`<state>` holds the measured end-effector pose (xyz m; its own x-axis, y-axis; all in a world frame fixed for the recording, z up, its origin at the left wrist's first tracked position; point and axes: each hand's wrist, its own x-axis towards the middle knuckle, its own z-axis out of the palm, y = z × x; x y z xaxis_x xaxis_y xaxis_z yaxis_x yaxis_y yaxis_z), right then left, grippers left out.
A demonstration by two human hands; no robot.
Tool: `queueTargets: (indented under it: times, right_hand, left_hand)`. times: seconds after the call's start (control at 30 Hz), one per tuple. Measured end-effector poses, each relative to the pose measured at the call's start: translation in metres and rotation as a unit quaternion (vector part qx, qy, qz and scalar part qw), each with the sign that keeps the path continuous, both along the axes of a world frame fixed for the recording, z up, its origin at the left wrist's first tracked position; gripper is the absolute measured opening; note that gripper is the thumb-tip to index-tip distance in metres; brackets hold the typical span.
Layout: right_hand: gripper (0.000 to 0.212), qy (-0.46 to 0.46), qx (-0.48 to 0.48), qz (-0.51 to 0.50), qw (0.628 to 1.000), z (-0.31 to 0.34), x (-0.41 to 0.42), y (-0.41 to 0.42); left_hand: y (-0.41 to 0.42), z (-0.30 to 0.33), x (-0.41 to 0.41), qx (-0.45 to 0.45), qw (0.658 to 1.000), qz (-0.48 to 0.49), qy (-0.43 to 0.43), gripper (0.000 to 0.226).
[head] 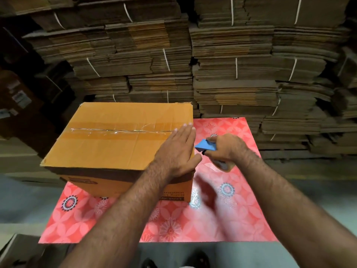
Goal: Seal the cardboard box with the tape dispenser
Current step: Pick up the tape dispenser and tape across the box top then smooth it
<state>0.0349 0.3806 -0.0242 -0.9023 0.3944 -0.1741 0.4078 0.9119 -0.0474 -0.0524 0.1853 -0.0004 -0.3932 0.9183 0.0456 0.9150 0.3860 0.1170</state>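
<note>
Fingers (184,132) of the left hand (176,151) lie straight and flat on the top of the cardboard box (119,138), near its right edge; the right hand (227,147) curls round the blue tape dispenser (205,146), just beside the box's right side; clear tape (119,130) runs along the top seam; the box sits on a red flowered table cover (193,225), stacks of flat cardboard (231,74) behind.
</note>
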Motion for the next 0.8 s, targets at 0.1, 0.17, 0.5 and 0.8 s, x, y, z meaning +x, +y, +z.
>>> queueTargets:
  times: [0.1,0.17,0.5,0.8]
  right_hand:
    - [0.065,0.028,-0.033,-0.116,0.992,-0.045,0.009,-0.014]
    - [0.065,0.039,-0.063,-0.169,0.983,-0.079,0.017,-0.029]
    - [0.050,0.048,-0.123,-0.245,0.961,-0.169,0.049,-0.087]
    - [0.040,0.171,-0.166,-0.306,0.922,-0.111,0.024,-0.072]
  left_hand:
    - [0.000,0.000,0.000,0.001,1.000,-0.001,0.001,0.083]
    - [0.000,-0.001,0.000,0.003,1.000,-0.003,0.001,0.084]
    - [-0.001,-0.003,0.002,0.012,1.000,0.000,0.000,0.086]
    - [-0.009,0.004,-0.020,0.014,0.999,-0.004,-0.034,0.078]
